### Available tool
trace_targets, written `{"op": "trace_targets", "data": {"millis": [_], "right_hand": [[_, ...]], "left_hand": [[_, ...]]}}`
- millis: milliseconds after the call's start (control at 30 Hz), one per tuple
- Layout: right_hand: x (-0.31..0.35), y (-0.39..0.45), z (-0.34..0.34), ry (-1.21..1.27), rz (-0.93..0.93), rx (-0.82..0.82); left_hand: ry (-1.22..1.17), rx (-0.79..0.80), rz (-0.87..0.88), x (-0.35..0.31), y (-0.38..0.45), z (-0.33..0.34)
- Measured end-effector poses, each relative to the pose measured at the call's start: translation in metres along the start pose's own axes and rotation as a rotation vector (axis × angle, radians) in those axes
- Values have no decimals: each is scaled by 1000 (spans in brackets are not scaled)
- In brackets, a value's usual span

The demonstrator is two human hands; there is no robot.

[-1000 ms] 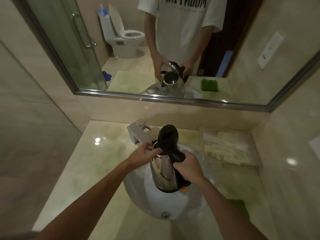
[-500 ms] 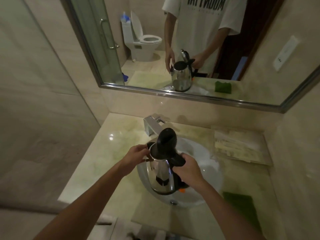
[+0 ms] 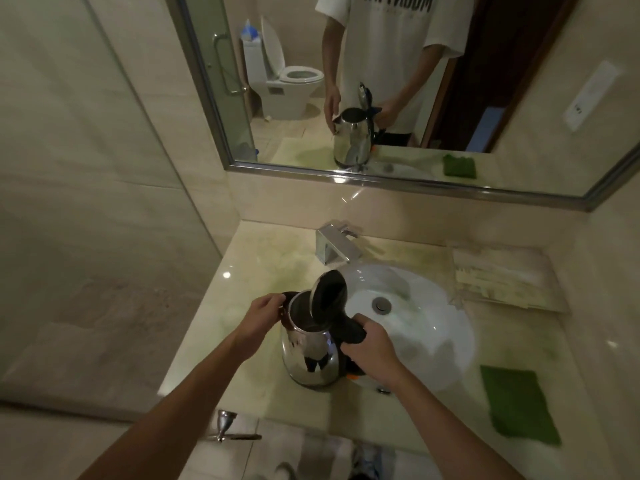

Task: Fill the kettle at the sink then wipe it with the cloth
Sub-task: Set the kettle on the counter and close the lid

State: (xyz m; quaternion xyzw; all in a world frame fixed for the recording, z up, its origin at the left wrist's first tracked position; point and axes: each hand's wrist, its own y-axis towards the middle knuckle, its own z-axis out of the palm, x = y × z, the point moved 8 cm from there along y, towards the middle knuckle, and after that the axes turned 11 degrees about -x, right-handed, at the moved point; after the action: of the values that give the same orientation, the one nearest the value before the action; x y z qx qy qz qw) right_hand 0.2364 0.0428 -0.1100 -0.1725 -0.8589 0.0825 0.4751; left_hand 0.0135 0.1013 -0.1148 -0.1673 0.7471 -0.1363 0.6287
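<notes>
A shiny steel kettle (image 3: 310,355) with a black handle stands at the left rim of the white sink (image 3: 426,327), its black lid (image 3: 329,299) flipped up. My right hand (image 3: 372,348) grips the black handle. My left hand (image 3: 261,317) touches the kettle's rim by the spout, fingers curled on it. A green cloth (image 3: 517,403) lies flat on the counter to the right of the sink. The chrome tap (image 3: 334,245) sits behind the basin; no water is running.
A pale marble counter (image 3: 249,271) carries the sink. A large mirror (image 3: 398,81) hangs above it. A glass shower wall (image 3: 104,168) closes the left side. Flat paper packets (image 3: 502,278) lie at the back right. A metal towel holder (image 3: 225,424) sticks out below the counter's front edge.
The kettle has moved from over the basin to the sink's left rim, and the view has drawn back. Both hands have stayed on the kettle.
</notes>
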Motion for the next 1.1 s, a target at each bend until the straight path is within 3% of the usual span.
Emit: {"op": "trace_targets", "data": {"millis": [333, 600, 1100], "right_hand": [[3, -18, 30, -18, -1, 101], [2, -29, 24, 193, 62, 221], [19, -10, 36, -115, 63, 181]], "left_hand": [[-60, 27, 32, 13, -4, -22], [-118, 91, 37, 8, -15, -22], [-102, 83, -60, 14, -14, -26]]}}
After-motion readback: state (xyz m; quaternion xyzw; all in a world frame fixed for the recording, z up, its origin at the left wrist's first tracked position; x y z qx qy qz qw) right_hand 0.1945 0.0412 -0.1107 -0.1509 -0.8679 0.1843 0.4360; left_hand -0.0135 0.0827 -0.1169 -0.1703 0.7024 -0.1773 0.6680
